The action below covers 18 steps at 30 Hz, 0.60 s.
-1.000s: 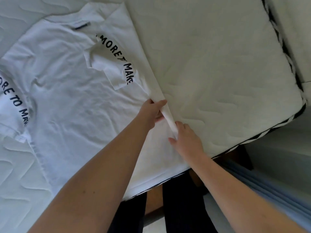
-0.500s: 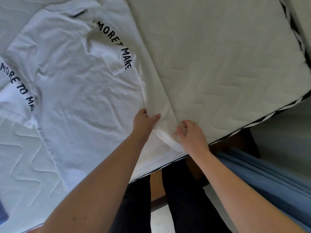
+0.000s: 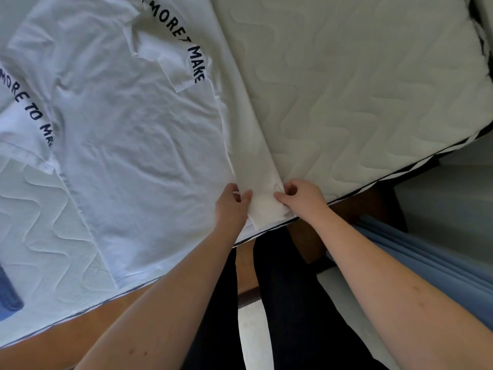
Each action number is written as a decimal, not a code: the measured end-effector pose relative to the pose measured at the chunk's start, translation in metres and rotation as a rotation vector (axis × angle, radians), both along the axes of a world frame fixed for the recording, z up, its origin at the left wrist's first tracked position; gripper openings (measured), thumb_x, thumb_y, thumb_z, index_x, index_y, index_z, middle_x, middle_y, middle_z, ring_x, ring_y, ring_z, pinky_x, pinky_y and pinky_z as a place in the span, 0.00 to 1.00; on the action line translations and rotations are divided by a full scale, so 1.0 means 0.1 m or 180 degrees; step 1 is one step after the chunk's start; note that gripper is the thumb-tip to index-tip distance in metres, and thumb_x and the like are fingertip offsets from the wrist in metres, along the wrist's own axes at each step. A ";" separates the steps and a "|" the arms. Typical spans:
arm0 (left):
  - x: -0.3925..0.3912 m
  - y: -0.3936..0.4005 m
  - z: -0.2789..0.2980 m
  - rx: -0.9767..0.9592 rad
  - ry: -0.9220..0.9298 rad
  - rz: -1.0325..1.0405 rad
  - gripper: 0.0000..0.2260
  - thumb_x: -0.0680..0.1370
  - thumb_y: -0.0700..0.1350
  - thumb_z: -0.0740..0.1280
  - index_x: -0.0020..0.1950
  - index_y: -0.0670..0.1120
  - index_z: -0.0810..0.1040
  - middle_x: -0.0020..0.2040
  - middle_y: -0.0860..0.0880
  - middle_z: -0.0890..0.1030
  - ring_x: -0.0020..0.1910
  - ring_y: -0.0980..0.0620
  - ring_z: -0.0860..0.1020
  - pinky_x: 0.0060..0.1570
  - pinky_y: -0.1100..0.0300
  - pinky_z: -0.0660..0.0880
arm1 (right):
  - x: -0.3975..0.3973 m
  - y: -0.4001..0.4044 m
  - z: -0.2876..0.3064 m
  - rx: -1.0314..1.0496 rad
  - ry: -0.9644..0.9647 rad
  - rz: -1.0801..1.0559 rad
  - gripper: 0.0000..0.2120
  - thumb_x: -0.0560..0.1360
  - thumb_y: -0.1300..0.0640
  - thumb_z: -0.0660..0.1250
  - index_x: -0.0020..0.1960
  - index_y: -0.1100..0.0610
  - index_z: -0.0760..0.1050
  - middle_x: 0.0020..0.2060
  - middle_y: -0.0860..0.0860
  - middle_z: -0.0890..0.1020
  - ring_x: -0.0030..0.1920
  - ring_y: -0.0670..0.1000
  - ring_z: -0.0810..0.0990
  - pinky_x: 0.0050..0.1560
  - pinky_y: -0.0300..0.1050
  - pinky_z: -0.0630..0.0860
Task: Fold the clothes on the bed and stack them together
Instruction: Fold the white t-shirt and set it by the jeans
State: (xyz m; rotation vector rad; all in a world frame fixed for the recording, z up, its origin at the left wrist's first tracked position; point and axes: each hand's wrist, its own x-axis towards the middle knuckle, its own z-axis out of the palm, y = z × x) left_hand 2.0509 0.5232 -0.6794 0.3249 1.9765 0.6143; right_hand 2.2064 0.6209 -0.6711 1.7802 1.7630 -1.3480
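A white T-shirt (image 3: 128, 145) with black lettering on both sleeves lies flat on the quilted white mattress (image 3: 360, 97). Its right side is folded inward into a narrow strip that runs down to the hem at the bed's near edge. My left hand (image 3: 232, 206) pinches the left side of that strip near the hem. My right hand (image 3: 301, 198) pinches the strip's right side, just inside the mattress edge. The right sleeve is folded onto the shirt's body.
A blue garment (image 3: 8, 295) pokes in at the left edge of the bed. Light blue fabric (image 3: 426, 252) hangs off to the right below the mattress. My dark-trousered legs (image 3: 288, 303) stand against the wooden bed frame (image 3: 88, 324).
Both hands slid down the folded strip toward the hem at the bed's near edge. They now sit apart at either side of the strip.
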 end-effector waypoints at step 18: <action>0.12 -0.05 0.36 0.0308 -0.2135 0.1054 0.08 0.80 0.43 0.67 0.59 0.44 0.77 0.47 0.48 0.86 0.41 0.52 0.84 0.39 0.63 0.79 | 0.12 -0.56 0.06 0.0110 0.0936 -0.0838 0.30 0.72 0.58 0.74 0.71 0.50 0.67 0.54 0.40 0.78 0.53 0.41 0.79 0.52 0.34 0.73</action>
